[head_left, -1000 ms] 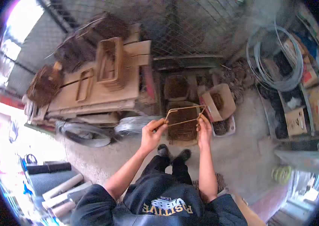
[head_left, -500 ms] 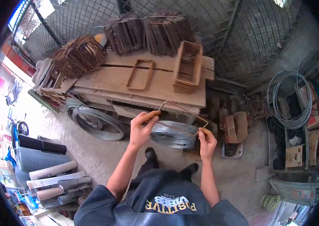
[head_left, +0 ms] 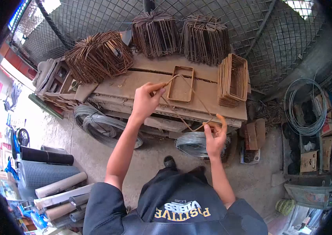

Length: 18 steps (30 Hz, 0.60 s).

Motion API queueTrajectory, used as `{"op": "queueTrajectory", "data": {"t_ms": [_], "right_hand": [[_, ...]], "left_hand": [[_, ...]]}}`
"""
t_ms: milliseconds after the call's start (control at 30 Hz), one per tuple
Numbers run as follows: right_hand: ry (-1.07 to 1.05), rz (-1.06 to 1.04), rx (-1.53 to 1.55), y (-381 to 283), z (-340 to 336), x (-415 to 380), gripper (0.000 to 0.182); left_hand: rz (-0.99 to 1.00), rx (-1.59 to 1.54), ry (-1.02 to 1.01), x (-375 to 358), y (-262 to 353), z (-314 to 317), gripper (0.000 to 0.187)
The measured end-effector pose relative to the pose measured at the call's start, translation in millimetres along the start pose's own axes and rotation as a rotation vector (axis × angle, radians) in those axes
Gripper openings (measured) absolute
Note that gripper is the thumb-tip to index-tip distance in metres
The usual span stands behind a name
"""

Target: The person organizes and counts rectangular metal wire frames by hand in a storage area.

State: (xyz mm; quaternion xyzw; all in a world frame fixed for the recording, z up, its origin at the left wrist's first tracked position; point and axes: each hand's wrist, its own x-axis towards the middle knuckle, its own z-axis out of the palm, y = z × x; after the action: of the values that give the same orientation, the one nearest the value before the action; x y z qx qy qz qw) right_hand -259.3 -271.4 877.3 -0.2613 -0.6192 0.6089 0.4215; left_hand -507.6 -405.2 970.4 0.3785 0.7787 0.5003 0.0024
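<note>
Your left hand (head_left: 147, 102) and right hand (head_left: 215, 139) pinch opposite ends of a wire frame (head_left: 199, 100); a loose fingertip grip could drop it onto the near wire coil (head_left: 192, 144).

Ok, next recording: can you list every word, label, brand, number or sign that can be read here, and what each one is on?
"POSITIVE": yellow letters, front of the dark top.
"VIBES": white letters, same top.
Small line above "VIBES": too small to read.
Print on the cardboard box at right: too small to read.
Print on the red-marked carton behind it: too blurred to read.
</note>
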Motion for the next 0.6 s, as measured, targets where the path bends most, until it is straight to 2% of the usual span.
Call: {"op": "queueTrajectory", "data": {"t_ms": [67,133,167,267,367,467,500,600], "right_hand": [[0.006,-0.057,-0.026,-9,7,6,0.034],[-0.130,-0.280,-0.487,-15,7,16,0.024],[-0.125,-0.281,-0.492,-16,10,23,0.024],[-0.175,-0.488,-0.652,-13,22,43,0.019],[-0.210,-0.479,-0.752,-24,38,57,0.016],[-0.238,-0.525,-0.741,-16,55,72,0.014],[-0.252,-0.572,-0.700,-14,62,78,0.014],[-0.253,-0.545,-0.714,-3,73,88,0.013]], "left_hand": [[0.053,0.076,-0.012,23,-9,2,0.024],[0.094,0.116,-0.036,47,-11,3,0.025],[0.136,0.161,-0.057,60,-10,5,0.025],[0.138,0.266,-0.131,99,-14,15,0.024],[0.137,0.331,-0.212,141,-31,37,0.024],[0.024,0.358,-0.352,167,-48,60,0.022],[0.033,0.358,-0.357,174,-60,69,0.022],[0.052,0.469,-0.330,184,-89,93,0.020]]}}
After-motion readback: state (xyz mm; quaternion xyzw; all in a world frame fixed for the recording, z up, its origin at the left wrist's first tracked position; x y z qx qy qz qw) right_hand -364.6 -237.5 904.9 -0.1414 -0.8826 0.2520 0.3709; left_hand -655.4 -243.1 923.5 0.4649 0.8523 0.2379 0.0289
